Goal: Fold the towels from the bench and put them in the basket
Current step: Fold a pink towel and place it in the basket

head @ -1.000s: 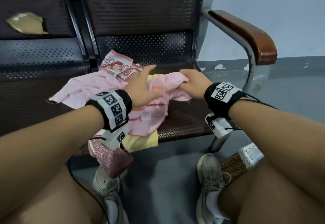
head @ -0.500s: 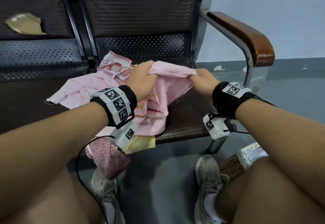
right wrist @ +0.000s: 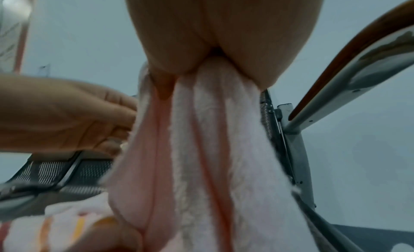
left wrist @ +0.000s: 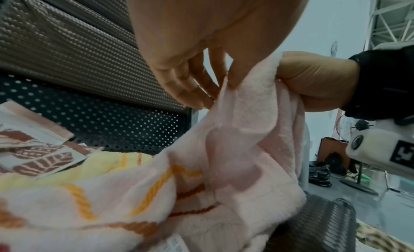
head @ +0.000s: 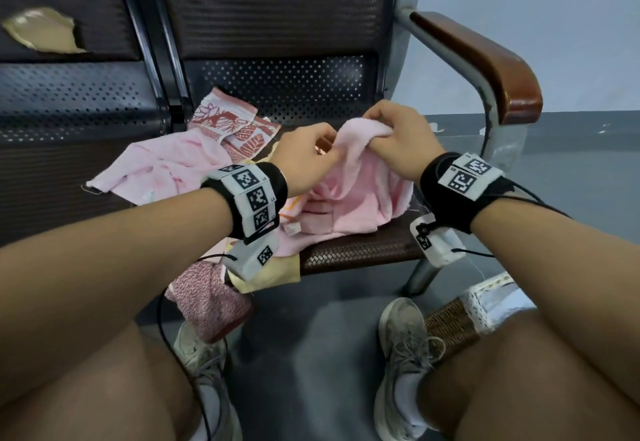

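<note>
A pink towel point(head: 349, 195) point(left wrist: 246, 132) point(right wrist: 212, 149) hangs bunched over the right seat of the bench point(head: 363, 253). My right hand point(head: 377, 129) point(right wrist: 212, 57) grips its gathered top in a fist, raised above the seat. My left hand point(head: 330, 151) point(left wrist: 219, 93) is just left of it and pinches the towel's edge between thumb and fingers. Under and left of this towel lie a second pink towel point(head: 162, 163), a red-patterned one point(head: 228, 125), a yellow one point(head: 273, 274) and a red speckled one point(head: 207, 298) that hangs off the seat front. The wicker basket point(head: 453, 323) stands on the floor by my right foot, partly hidden by my leg.
A wooden armrest point(head: 485, 63) on a grey metal frame closes the bench's right end. The perforated backrest point(head: 277, 87) rises behind the towels. My knees and shoes fill the lower view, with grey floor point(head: 311, 336) between them.
Both hands have come closer together. My right hand has gathered the towel's top into a fist and lifted it, and my left hand has slid along the edge toward it.
</note>
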A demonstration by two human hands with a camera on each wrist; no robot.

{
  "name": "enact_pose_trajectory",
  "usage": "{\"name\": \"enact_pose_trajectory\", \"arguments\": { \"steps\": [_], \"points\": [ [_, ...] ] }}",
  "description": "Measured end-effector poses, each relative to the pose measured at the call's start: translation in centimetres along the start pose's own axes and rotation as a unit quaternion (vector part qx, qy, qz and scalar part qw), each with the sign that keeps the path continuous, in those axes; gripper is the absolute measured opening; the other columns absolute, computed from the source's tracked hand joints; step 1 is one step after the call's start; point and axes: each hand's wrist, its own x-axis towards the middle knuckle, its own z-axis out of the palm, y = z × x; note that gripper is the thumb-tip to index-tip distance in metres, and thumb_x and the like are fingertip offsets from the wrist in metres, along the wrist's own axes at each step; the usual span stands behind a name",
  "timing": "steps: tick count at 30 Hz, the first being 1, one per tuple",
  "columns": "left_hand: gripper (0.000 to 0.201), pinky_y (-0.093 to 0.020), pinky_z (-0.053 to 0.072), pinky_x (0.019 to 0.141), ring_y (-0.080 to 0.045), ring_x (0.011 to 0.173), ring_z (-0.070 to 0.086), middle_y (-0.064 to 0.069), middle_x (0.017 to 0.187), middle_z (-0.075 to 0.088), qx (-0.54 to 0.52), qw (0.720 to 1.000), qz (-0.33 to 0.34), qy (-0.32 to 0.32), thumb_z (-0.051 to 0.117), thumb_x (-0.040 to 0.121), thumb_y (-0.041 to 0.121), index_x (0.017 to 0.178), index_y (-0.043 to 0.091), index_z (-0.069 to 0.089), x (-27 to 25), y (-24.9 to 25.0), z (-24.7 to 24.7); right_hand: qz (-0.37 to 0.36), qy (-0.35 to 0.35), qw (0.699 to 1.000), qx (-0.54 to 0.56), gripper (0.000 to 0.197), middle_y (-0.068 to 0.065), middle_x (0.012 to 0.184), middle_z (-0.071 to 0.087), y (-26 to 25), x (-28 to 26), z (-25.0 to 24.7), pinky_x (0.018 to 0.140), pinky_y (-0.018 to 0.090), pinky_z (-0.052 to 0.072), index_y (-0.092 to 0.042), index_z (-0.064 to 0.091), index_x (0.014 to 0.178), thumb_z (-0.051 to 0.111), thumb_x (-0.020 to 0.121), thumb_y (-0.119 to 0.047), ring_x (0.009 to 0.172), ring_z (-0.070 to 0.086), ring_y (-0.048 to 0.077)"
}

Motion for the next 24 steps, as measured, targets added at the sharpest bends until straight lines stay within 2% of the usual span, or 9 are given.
{"name": "enact_pose_trajectory", "arguments": {
  "steps": [3,5,9,13,16,20,22,23,24],
  "points": [
    [0.061,-0.031,0.058,0.072,-0.008,0.087,0.067,0.012,0.098,0.068,-0.080,0.992,-0.031,-0.093,0.074,0.069,0.062,0.114,0.028,0.054,-0.5,0.2,0.3,0.030,0.021,0.998,0.048,0.019,-0.011,0.090,0.062,0.0,0.1,0.1,0.074,0.025,0.044,-0.024,0.059,0.095,0.054,0.077,-0.020,0.087,0.058,0.012],
    [0.070,-0.030,0.056,0.073,-0.008,0.087,0.066,0.011,0.100,0.067,-0.041,0.991,-0.025,-0.129,0.078,0.066,0.063,0.118,0.026,0.049,-1.1,0.2,0.8,0.040,0.034,0.996,0.070,0.020,-0.014,0.084,0.057,-0.2,0.1,0.3,0.067,0.021,0.041,-0.022,0.054,0.095,0.051,0.075,-0.025,0.077,0.053,0.005],
    [0.013,-0.036,0.040,0.069,-0.030,0.089,0.061,-0.008,0.094,0.066,0.066,0.998,-0.022,0.001,0.052,0.094,0.024,0.095,0.012,0.056,0.0,-1.2,0.3,0.022,0.021,0.999,0.027,0.020,-0.009,0.073,0.054,-0.2,0.1,0.6,0.059,0.018,0.038,-0.019,0.051,0.093,0.066,0.082,-0.027,0.065,0.047,0.008],
    [0.027,-0.035,0.044,0.079,-0.034,0.100,0.059,-0.014,0.106,0.066,0.029,0.982,-0.158,0.099,0.038,0.094,0.016,0.103,0.006,0.062,1.7,-3.2,-2.1,0.043,-0.032,0.996,-0.078,0.020,-0.009,0.071,0.057,0.6,-0.3,0.3,0.054,0.012,0.034,-0.018,0.062,0.086,0.069,0.089,-0.036,0.064,0.050,0.005],
    [0.039,-0.046,0.048,0.097,-0.039,0.111,0.058,-0.020,0.122,0.063,-0.019,0.967,-0.225,0.119,0.035,0.095,0.020,0.120,0.002,0.059,2.6,-4.7,-3.0,0.023,-0.082,0.993,-0.084,0.021,-0.003,0.070,0.057,0.1,-0.7,0.6,0.055,0.023,0.037,-0.017,0.055,0.094,0.054,0.101,-0.037,0.061,0.048,0.012],
    [0.040,-0.041,0.041,0.102,-0.034,0.121,0.054,-0.013,0.132,0.060,-0.017,0.946,-0.297,0.129,0.035,0.098,0.017,0.130,0.011,0.058,3.3,-5.2,-3.1,-0.058,-0.012,0.998,0.009,0.021,-0.013,0.069,0.050,-2.0,-0.8,0.7,0.057,0.025,0.033,-0.011,0.047,0.106,0.044,0.106,-0.032,0.051,0.041,0.003],
    [0.052,-0.042,0.036,0.107,-0.010,0.118,0.058,0.012,0.119,0.069,0.062,0.923,-0.362,0.114,0.032,0.100,0.004,0.110,0.037,0.072,2.2,-6.8,-5.1,-0.109,-0.029,0.991,0.075,0.019,-0.025,0.076,0.058,-3.1,-0.8,0.4,0.059,0.015,0.035,-0.012,0.048,0.119,0.051,0.103,-0.023,0.050,0.042,0.002],
    [0.062,-0.041,0.035,0.107,-0.002,0.109,0.061,0.020,0.108,0.071,0.037,0.909,-0.378,0.168,0.031,0.099,0.001,0.093,0.047,0.073,2.4,-7.2,-5.9,-0.135,-0.057,0.985,0.085,0.024,-0.028,0.084,0.060,-3.5,-0.9,0.2,0.060,0.014,0.036,-0.016,0.048,0.124,0.054,0.100,-0.018,0.051,0.043,0.004],
    [0.053,-0.039,0.040,0.102,-0.007,0.102,0.062,0.014,0.105,0.070,0.067,0.923,-0.331,0.184,0.034,0.096,0.004,0.084,0.040,0.071,2.3,-7.5,-5.5,-0.152,-0.095,0.981,0.077,0.027,-0.026,0.094,0.061,-3.7,-0.9,0.2,0.063,0.017,0.040,-0.019,0.051,0.124,0.054,0.098,-0.014,0.057,0.046,0.007]
  ]
}}
